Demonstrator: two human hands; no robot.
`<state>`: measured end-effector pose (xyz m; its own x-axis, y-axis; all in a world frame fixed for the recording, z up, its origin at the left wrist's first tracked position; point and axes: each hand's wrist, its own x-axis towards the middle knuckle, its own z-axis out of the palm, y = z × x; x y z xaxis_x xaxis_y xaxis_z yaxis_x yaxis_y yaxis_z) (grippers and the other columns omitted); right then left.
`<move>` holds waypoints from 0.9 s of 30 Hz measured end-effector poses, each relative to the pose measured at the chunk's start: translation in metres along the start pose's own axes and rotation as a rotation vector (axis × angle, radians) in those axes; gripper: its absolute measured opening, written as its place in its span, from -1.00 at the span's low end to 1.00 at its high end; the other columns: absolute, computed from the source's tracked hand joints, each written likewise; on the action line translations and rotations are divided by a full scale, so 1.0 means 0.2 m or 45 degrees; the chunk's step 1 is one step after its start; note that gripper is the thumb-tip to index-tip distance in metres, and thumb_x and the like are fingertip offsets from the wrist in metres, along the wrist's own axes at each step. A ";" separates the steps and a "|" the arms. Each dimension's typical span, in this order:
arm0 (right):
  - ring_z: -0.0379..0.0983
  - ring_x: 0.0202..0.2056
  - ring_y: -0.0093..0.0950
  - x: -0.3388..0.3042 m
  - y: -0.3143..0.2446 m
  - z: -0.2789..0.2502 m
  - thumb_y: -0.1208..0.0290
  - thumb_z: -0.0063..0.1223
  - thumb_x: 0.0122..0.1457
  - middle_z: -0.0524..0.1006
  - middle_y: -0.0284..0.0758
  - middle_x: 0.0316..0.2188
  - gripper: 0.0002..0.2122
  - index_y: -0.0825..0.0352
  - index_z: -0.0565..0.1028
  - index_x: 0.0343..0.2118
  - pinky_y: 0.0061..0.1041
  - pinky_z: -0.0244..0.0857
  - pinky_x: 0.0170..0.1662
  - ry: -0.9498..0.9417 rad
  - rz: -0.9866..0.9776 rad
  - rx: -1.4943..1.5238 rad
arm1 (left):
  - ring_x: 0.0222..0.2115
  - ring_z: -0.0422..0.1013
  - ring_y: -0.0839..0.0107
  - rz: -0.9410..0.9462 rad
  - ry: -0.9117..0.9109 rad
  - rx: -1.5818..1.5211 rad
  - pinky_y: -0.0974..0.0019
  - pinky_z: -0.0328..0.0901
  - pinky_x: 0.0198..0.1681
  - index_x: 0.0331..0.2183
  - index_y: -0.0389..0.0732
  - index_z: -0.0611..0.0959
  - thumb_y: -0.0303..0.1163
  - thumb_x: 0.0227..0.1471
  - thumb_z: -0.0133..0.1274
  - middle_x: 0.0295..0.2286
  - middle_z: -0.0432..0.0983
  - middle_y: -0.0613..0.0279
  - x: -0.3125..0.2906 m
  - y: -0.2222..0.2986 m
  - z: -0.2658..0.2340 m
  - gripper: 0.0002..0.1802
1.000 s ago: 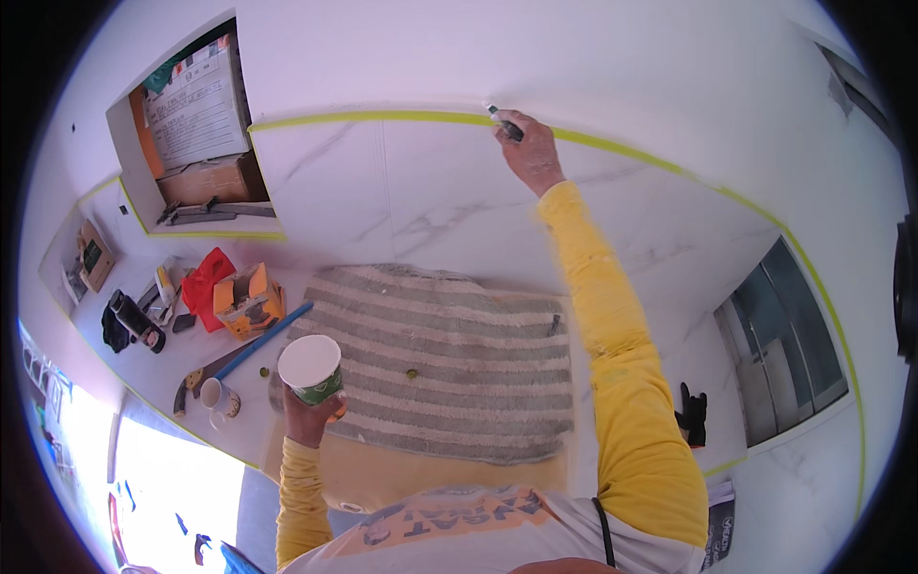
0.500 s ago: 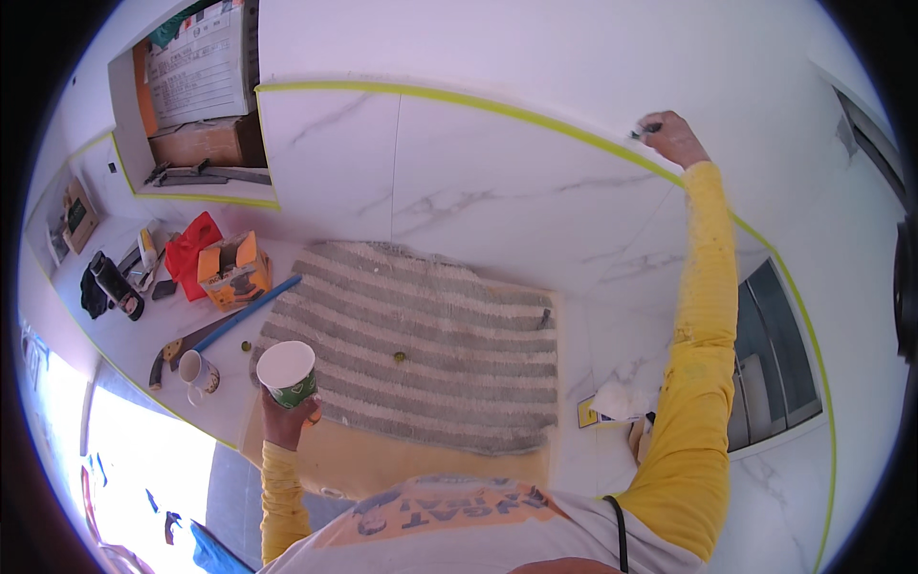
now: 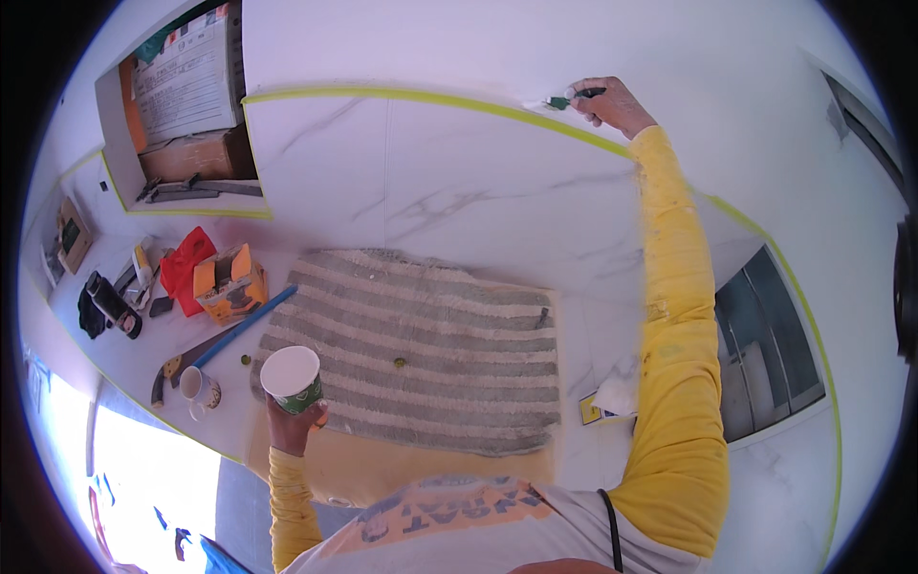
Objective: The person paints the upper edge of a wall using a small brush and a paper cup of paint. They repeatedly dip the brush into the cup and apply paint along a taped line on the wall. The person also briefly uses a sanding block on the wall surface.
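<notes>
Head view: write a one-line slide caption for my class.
Right hand holds a brush near yellow tape; left hand holds a cup.

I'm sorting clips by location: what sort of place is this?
Probably a room being finished or renovated: yellow-green tape runs along the marble-patterned wall, a handsaw lies at the left, and the right hand holds a small brush near the tape.

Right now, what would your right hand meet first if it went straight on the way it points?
Most likely the white wall: the brush in the right hand points leftward, its bristles apparently against the wall by the yellow-green tape, though depth is unclear.
</notes>
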<state>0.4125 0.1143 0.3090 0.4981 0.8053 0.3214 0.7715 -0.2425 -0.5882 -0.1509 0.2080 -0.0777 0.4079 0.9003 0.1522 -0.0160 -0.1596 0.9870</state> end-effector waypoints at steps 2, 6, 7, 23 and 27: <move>0.36 -0.54 -0.63 -0.06 0.16 -0.16 0.46 0.16 0.11 0.50 -0.41 -0.53 -0.79 0.34 0.61 -0.18 -0.62 0.32 -0.50 0.041 0.130 -0.007 | -0.13 0.44 0.34 0.067 -0.035 0.039 0.28 0.36 -0.03 0.08 -0.29 0.35 -0.48 -0.31 0.40 -0.12 0.48 0.15 -0.01 0.00 0.00 -0.13; 0.35 -0.58 -0.61 -0.22 0.48 -0.54 0.49 0.15 0.07 0.49 -0.41 -0.56 -0.80 0.34 0.60 -0.21 -0.60 0.30 -0.55 0.214 0.360 -0.071 | -0.16 0.45 0.35 -0.010 -0.073 0.049 0.29 0.37 -0.05 0.07 -0.29 0.35 -0.44 -0.31 0.40 -0.15 0.49 0.17 0.00 0.01 0.00 -0.14; 0.35 -0.59 -0.61 -0.26 0.55 -0.60 0.49 0.15 0.06 0.48 -0.41 -0.57 -0.80 0.33 0.60 -0.22 -0.60 0.31 -0.56 0.257 0.422 -0.098 | -0.17 0.46 0.35 -0.028 -0.071 0.054 0.29 0.37 -0.06 0.07 -0.29 0.35 -0.43 -0.30 0.40 -0.16 0.50 0.17 0.00 0.01 0.00 -0.14; 0.49 -0.55 -0.23 0.05 0.06 0.88 0.34 0.17 0.17 0.55 -0.19 -0.55 -0.83 0.32 0.53 -0.29 -0.35 0.39 -0.40 0.825 -0.676 0.024 | -0.16 0.45 0.36 0.024 -0.104 0.143 0.29 0.37 -0.07 0.06 -0.29 0.37 -0.45 -0.27 0.34 -0.14 0.48 0.16 0.01 0.03 0.01 -0.20; 0.37 -0.57 -0.71 -0.01 0.03 0.84 0.40 0.15 0.23 0.48 -0.48 -0.53 -0.85 0.29 0.57 -0.18 -0.66 0.26 -0.54 0.376 -0.387 0.986 | -0.21 0.46 0.39 -0.022 -0.073 0.003 0.31 0.37 -0.10 0.00 -0.29 0.43 -0.44 -0.26 0.34 -0.19 0.50 0.19 -0.03 0.09 -0.01 -0.27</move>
<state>0.3493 0.2016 0.1798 0.4793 0.5766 0.6617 0.4561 0.4805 -0.7491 -0.1553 0.1995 -0.0600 0.4600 0.8781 0.1316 -0.0063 -0.1450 0.9894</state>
